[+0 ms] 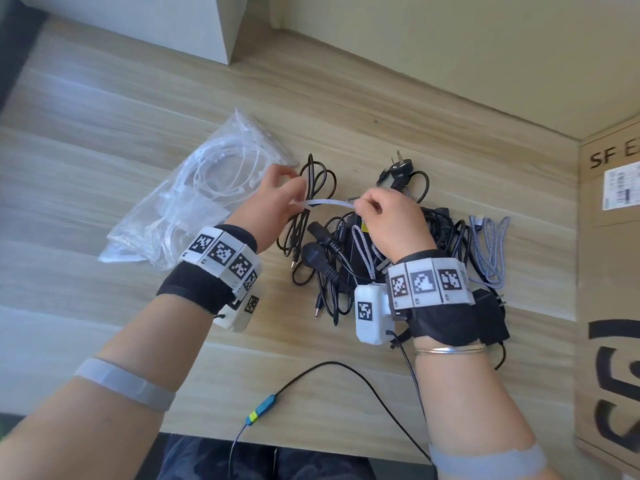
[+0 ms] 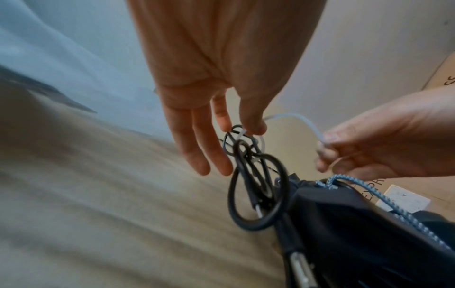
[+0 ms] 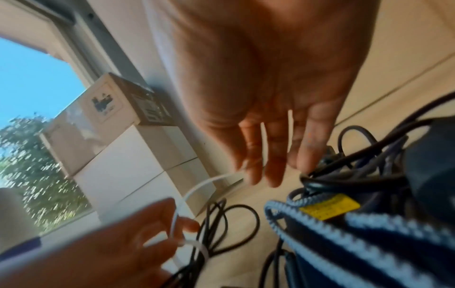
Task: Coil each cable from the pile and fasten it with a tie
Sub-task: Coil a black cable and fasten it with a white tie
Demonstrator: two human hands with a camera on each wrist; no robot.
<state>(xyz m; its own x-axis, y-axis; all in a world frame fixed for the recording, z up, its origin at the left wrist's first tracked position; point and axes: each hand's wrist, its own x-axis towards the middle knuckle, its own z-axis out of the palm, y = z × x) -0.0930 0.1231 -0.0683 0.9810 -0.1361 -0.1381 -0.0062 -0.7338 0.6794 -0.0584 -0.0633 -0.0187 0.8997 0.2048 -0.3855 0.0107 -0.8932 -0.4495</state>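
Tying step, by the look of it: a white tie [image 1: 327, 203] already looped round a thin black cable [image 1: 309, 206] folded into long loops, not yet pulled snug. Held up just above the wooden table [image 1: 121, 140], between the bag of spare ties [image 1: 194, 199] and the pile of cables [image 1: 398, 251].

Left hand [image 1: 273, 199]: thumb and first finger pinched on the tie right where it wraps the cable, other fingers [image 2: 197, 144] straight and spread. Right hand [image 1: 388, 220]: fingertips pinched on the free tail of the tie, wrist raised over the pile.

Next move, most likely: a steady pull on the tail with the right hand, away from the left, with the left pinch kept firm so the loops stay together. Too hard a tug could slide the tie off the bundle or let a loop slip out.

Both wrists bent a little, palms facing down, forearms reaching in from the table's near edge.
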